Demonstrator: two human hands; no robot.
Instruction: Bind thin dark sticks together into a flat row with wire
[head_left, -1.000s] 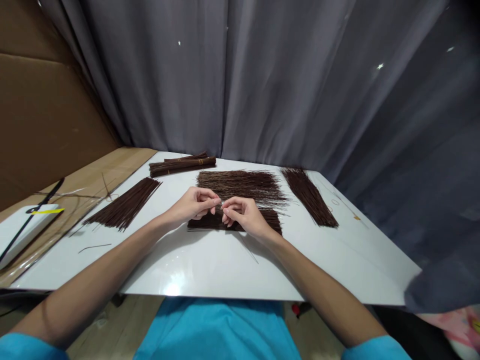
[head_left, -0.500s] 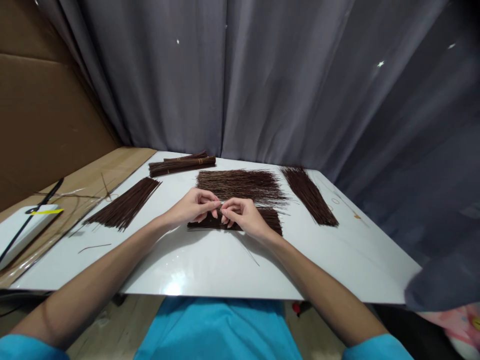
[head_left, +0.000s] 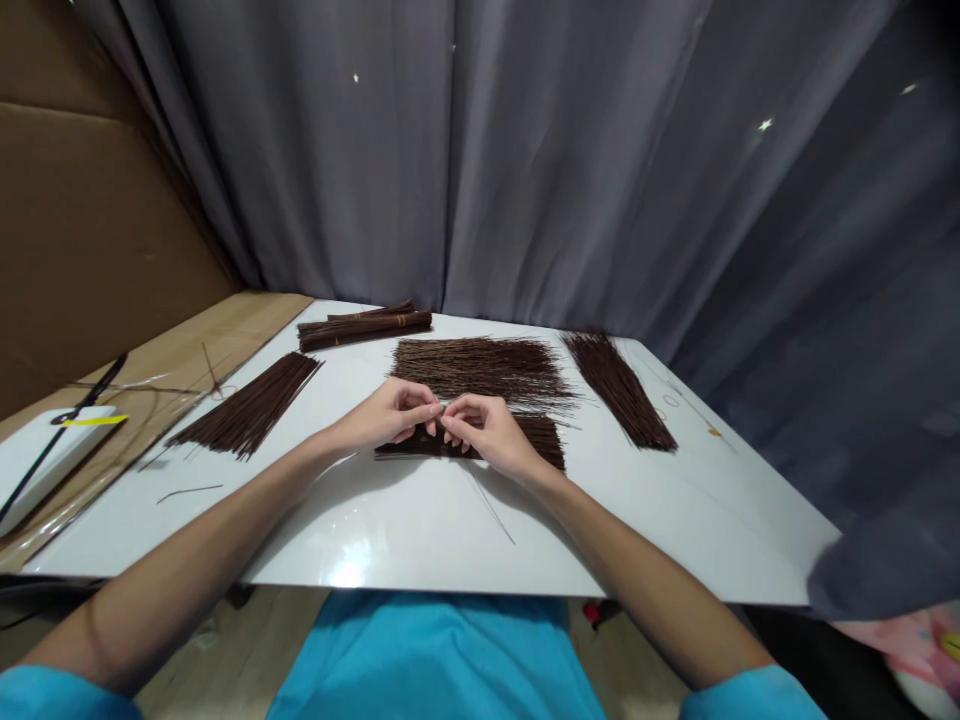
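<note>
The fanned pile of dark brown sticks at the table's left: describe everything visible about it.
The fanned pile of thin dark brown sticks lies flat on the glossy white table, left of both hands and touched by neither. The sticks look like slender, straight wooden or reed strands of similar length. They run diagonally, bunched tighter at the far right end and spreading wider toward the near left end. No tie is visible around them. A few stray strands poke out near the lower end.
</note>
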